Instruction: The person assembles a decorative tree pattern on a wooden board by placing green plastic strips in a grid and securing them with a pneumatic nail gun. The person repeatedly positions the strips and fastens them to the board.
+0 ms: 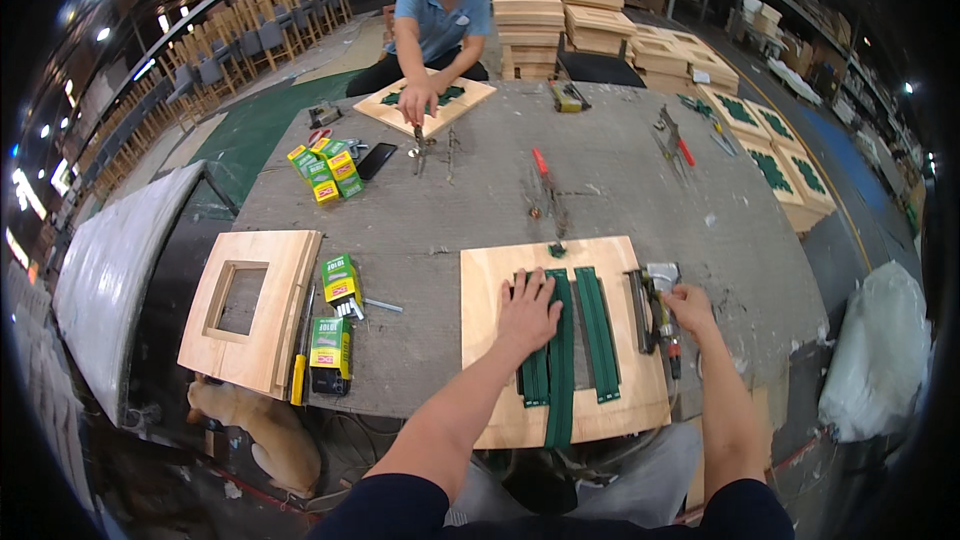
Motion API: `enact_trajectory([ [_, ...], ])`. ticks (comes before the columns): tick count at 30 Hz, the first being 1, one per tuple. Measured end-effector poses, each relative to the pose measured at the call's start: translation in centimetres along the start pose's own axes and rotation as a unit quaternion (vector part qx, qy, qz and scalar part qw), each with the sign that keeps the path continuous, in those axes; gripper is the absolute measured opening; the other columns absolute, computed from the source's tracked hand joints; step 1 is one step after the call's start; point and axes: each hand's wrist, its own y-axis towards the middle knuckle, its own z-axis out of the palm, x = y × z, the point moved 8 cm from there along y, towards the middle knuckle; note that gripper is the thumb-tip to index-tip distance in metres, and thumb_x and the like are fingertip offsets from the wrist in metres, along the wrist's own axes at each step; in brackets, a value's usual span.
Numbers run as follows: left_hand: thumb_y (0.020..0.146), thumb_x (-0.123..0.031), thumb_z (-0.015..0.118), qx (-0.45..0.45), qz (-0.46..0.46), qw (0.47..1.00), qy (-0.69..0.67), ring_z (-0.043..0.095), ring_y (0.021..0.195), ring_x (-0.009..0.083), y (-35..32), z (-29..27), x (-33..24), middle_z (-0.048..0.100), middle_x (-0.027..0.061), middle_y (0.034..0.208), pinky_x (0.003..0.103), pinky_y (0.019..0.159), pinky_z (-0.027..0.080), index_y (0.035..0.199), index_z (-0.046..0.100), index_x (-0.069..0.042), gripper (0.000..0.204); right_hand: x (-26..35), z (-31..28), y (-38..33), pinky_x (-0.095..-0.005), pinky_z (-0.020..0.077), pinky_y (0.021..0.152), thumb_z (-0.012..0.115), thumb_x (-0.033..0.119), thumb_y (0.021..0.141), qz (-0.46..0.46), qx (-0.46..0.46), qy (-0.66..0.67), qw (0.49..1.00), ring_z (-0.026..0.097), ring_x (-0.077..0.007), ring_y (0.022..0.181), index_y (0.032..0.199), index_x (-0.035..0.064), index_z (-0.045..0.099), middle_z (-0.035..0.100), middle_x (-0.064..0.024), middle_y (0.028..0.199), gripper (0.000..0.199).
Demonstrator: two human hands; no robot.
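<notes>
A plywood panel (485, 365) with a central opening lies on the table in front of me. Dark green webbing straps (562, 380) run lengthwise over the opening's left part, and another strap (600, 345) runs along its right side. My left hand (528, 312) rests flat on the left straps near their far end, fingers stretched out. At the panel's right edge is a pneumatic staple gun (661, 278), dark with a silver head. My right hand (690, 308) has its fingers curled on the gun from the right; its grip is partly hidden.
Framed panels (212, 325), a yellow-handled screwdriver (299, 380) and staple boxes (330, 342) sit to the left. Red-handled pliers (541, 165) lie beyond my panel. Across the grey table (430, 230), a co-worker (440, 25) reaches over another panel. A dog (265, 430) lies below the left edge.
</notes>
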Motion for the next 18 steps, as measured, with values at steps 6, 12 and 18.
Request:
enact_trajectory([
  [6, 0.102, -0.028, 0.053, -0.075, -0.052, 0.984, -0.152, 0.046, 0.141, 0.0376, -1.0, -3.0, 4.1, 0.059, 0.0178, 0.142, 0.057, 0.120, 0.028, 0.135, 0.060, -0.004, 0.041, 2.4, 1.3, -14.4, -0.0265, 0.0524, 0.072, 0.065, 0.012, 0.100, -0.106, -0.062, 0.371, 0.920, 0.062, -0.0090, 0.078, 0.112, -0.0031, 0.068, 0.068, -0.0034, 0.088, 0.019],
  [12, 0.108, -0.035, 0.051, 0.063, -0.130, 0.870, -0.472, 0.069, 0.106, 0.0178, -10.3, -2.3, 0.3, 0.074, 0.0101, 0.115, 0.034, 0.095, 0.054, 0.126, 0.067, 0.000, 0.042, -4.2, 6.8, -29.8, -0.0260, 0.0520, 0.062, 0.060, 0.009, 0.102, -0.030, 0.022, 0.425, 0.904, 0.062, -0.0109, 0.067, 0.101, -0.0046, 0.067, 0.066, -0.0055, 0.077, 0.016],
  [18, 0.102, -0.025, 0.064, 0.179, -0.379, 0.736, -0.532, 0.069, 0.099, 0.0172, -31.6, 2.0, -3.3, 0.071, 0.0127, 0.110, 0.027, 0.090, 0.055, 0.128, 0.061, 0.006, 0.040, -4.8, 8.6, -29.8, -0.0247, 0.0514, 0.055, 0.062, 0.016, 0.103, -0.001, 0.100, 0.433, 0.896, 0.061, -0.0102, 0.060, 0.099, -0.0047, 0.069, 0.065, -0.0054, 0.073, 0.022],
])
